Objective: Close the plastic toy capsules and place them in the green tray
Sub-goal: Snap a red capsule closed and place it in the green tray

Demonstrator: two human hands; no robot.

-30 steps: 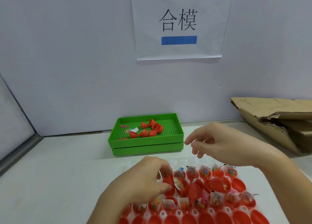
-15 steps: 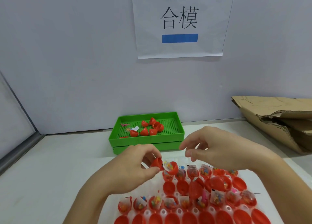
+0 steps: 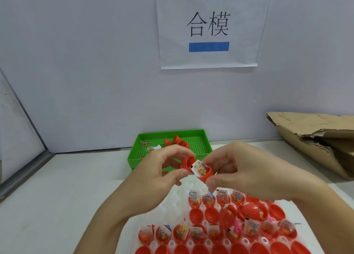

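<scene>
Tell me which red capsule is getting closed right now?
Look in front of the green tray, above the white holder. Both hands pinch one open red capsule in the air. It alone is lifted; the others sit in the holder.

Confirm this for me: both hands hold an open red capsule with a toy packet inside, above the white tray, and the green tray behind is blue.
Not quite: the head view shows the tray behind is green. The rest stands: the left hand and right hand hold the open red capsule above the white tray.
</scene>
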